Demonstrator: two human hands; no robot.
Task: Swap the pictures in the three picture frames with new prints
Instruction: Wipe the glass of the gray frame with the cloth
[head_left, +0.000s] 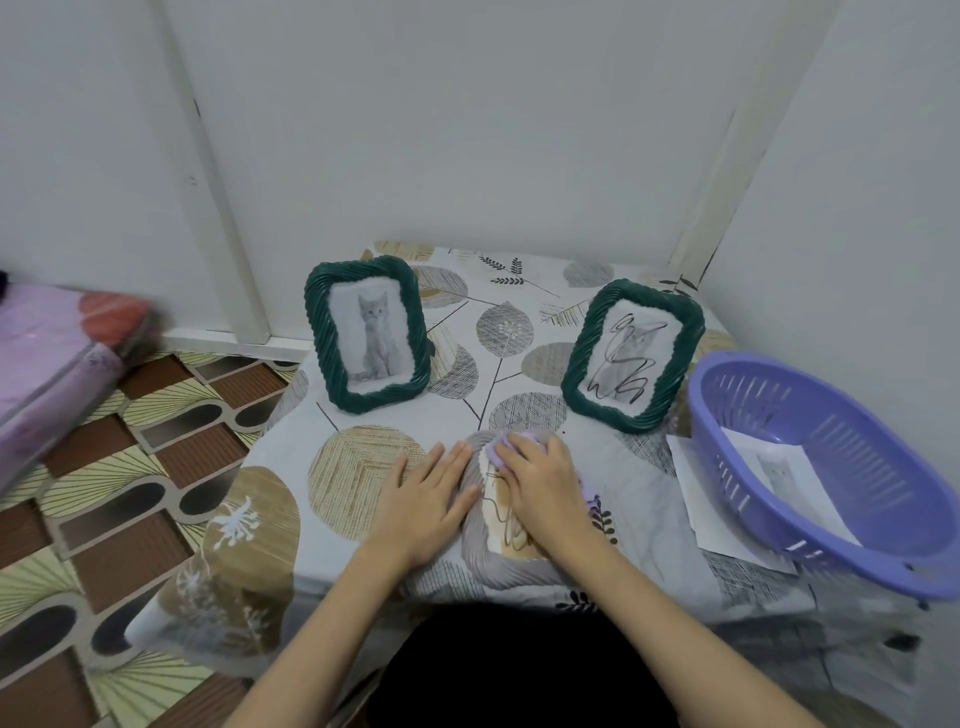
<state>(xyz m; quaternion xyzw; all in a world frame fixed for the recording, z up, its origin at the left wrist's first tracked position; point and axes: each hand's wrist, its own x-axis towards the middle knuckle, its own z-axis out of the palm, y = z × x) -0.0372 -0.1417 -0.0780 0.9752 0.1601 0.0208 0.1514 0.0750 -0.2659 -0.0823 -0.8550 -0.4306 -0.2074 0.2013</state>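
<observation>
Head view, looking down on a table (519, 322) under a leaf-patterned cloth, set in the corner of white walls. On its right edge sits a purple slotted basket (841, 457), tipped toward the middle, with a paper print (784, 467) inside it. A white sheet (696, 499) lies flat under the basket's near side, partly sticking out to the left.

Two green rope-edged frames stand upright toward the back. The left frame (368, 335) shows a clean grey kitten picture. The right frame (631, 356) shows a kitten picture scribbled over in black lines; it stands just beside the basket.

Near the front edge, between the two standing frames and closer to the person, a third frame (480, 556), grey-lilac, lies flat on the cloth. A scribbled picture shows in its opening.

The left hand (428, 499) lies flat, fingers straight and together, with its inner edge against the frame's left border. The right hand (540, 483) rests over the frame's upper right part, fingers bent down onto its top edge; whether they actually grip it I cannot tell.

On the left, a patterned floor and a blurred pink bundle (57, 364).
</observation>
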